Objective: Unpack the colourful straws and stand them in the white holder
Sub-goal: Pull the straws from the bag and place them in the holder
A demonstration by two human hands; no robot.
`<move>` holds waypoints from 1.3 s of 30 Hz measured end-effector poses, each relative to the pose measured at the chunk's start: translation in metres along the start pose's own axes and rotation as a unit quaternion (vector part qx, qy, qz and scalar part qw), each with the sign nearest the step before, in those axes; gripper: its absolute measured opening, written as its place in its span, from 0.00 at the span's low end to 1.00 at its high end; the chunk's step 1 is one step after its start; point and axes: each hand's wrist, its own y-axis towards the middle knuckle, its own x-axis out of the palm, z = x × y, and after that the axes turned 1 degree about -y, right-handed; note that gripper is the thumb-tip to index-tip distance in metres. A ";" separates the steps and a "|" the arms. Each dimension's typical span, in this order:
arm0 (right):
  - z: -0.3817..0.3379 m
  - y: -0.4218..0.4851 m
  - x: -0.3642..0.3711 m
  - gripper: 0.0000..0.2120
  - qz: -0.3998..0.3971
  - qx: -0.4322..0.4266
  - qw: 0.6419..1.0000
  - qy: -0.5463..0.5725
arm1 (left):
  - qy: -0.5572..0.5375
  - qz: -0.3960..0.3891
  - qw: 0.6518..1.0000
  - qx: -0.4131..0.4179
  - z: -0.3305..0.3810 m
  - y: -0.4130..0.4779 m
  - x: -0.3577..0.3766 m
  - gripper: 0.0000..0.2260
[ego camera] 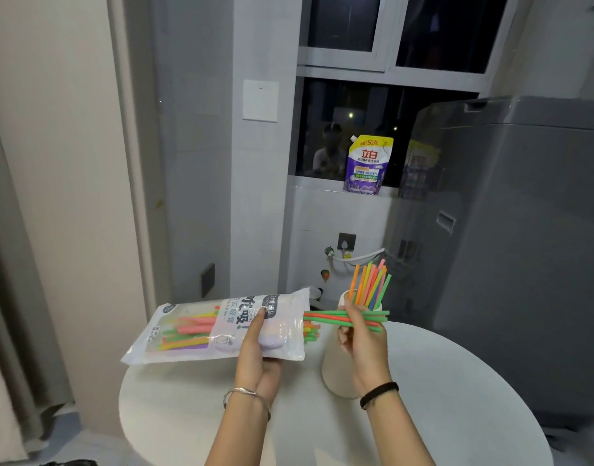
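Both forearms reach forward over the round white table (pixel 440 415), wrists level, hands side by side above it. The left hand (pixel 258 351) is palm-up under the straw packet (pixel 218 326), thumb pressed down across the printed front and the other fingers hidden beneath, so the plastic is pinched flat between them. A thin silver bangle (pixel 245 395) rings that wrist. The packet lies nearly horizontal in the grip, sealed end pointing away to the left of the hand, open mouth just to the right of the thumb. Pink, green, yellow and purple straws show through the clear window, and a cluster of short ends pokes out of the mouth.

The right hand (pixel 362 341) is raised with its back to the camera, fingers curled closed around a small bunch of green and orange straws (pixel 347 317). That bunch runs sideways through the fist: one end reaches toward the packet mouth on the left, the other juts out past the knuckles to the right. Whether the left ends are fully clear of the packet, I can't tell. A black hair tie (pixel 379 393) circles this wrist.

Directly behind the right hand stands the white holder (pixel 334 361), tall and tapered, partly hidden by the hand. Above the fist, a fan of standing straws (pixel 372 285) in orange, green, yellow, pink and blue leans out of its rim.
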 end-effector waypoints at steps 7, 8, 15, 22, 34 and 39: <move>0.009 -0.004 0.015 0.10 -0.084 -0.037 0.994 -0.054 | -0.009 -0.008 1.000 -0.020 -0.013 -0.002 0.005 0.10; 0.011 -0.005 0.018 0.11 -0.091 -0.044 0.993 -0.064 | -0.013 -0.009 1.000 -0.025 -0.015 -0.002 0.006 0.09; -0.027 0.011 0.015 0.16 -0.032 -0.062 0.981 0.179 | -0.060 -0.020 0.997 -0.040 -0.015 0.001 0.017 0.13; -0.092 0.039 0.011 0.23 -0.019 -0.086 0.972 0.218 | -0.058 -0.016 0.998 -0.029 -0.013 0.008 0.028 0.12; -0.167 0.071 0.004 0.23 -0.017 -0.171 0.980 0.100 | -0.033 0.001 0.999 -0.026 -0.014 0.012 0.027 0.02; -0.143 0.078 0.013 0.21 -0.019 -0.168 0.985 -0.030 | -0.020 -0.009 0.999 -0.024 -0.015 0.012 0.027 0.03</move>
